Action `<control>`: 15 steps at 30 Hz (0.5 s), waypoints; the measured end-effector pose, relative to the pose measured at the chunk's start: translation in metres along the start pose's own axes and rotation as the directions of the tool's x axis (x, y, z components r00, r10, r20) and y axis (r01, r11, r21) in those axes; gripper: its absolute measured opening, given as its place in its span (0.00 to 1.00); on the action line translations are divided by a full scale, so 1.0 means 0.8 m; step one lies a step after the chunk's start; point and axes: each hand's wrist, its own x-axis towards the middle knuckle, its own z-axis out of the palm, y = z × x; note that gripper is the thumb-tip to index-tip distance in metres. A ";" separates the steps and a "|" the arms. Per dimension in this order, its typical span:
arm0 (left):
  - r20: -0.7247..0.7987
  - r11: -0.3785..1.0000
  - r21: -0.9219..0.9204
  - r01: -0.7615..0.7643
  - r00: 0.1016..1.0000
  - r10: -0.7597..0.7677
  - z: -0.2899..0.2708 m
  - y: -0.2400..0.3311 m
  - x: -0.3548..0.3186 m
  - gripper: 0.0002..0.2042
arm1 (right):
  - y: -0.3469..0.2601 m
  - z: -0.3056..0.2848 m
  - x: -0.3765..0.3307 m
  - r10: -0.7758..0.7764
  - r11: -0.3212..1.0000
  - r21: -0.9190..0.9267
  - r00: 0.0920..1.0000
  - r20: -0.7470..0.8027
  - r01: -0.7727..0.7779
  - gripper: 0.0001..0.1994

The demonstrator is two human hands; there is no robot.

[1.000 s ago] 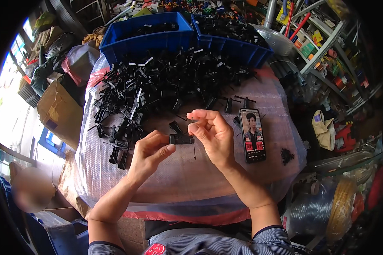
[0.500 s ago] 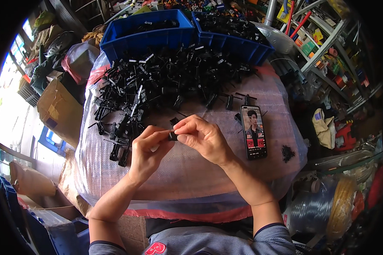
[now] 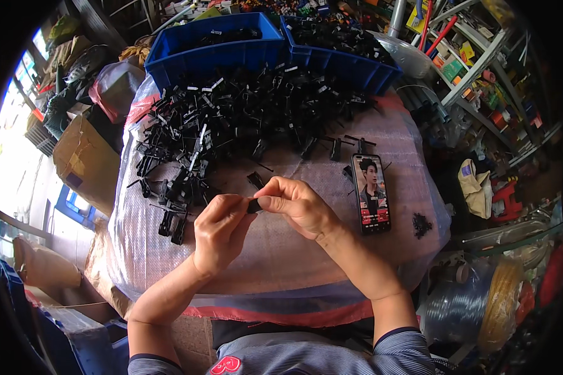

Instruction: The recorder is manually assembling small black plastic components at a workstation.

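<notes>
My left hand [image 3: 221, 226] and my right hand [image 3: 299, 209] meet over the near middle of the covered table. Between their fingertips they pinch a small black plastic part [image 3: 254, 205], mostly hidden by the fingers; its exact kind does not show. Just beyond the fingers, a black clip-like piece [image 3: 255, 180] lies on the pale woven sheet [image 3: 281, 256]. A large heap of similar black plastic pieces [image 3: 231, 119] with thin rods spreads across the far half, reaching down on the left near my left hand.
Two blue bins [image 3: 216, 53] with black parts stand behind the heap. A phone [image 3: 370, 194] playing a video lies right of my right hand, and a little pile of tiny black bits [image 3: 422, 225] sits beyond it. Wrapped spools [image 3: 475, 303] and a metal rack [image 3: 481, 56] stand at the right.
Both hands stay together on the small black part. The left hand has turned slightly, its fingers more curled, and the right fingers have shifted a little. The phone's picture differs.
</notes>
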 end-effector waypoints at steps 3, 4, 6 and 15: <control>-0.005 1.000 -0.014 0.027 1.000 -0.027 0.002 0.000 -0.001 0.13 | 0.005 0.000 -0.001 0.014 1.000 -0.001 1.000 -0.006 -0.014 0.05; -0.003 0.999 -0.013 0.036 0.999 -0.036 0.001 0.000 -0.001 0.13 | 0.006 0.003 -0.002 0.015 1.000 -0.001 1.000 -0.003 -0.015 0.05; -0.005 0.999 -0.010 0.042 0.999 -0.042 0.000 0.000 -0.002 0.12 | 0.008 0.009 -0.002 -0.005 1.000 0.016 0.997 -0.078 0.006 0.06; 0.003 0.998 -0.001 0.061 0.998 -0.061 -0.003 0.003 -0.002 0.11 | 0.014 0.015 -0.001 -0.014 0.996 0.082 0.996 -0.083 0.020 0.05</control>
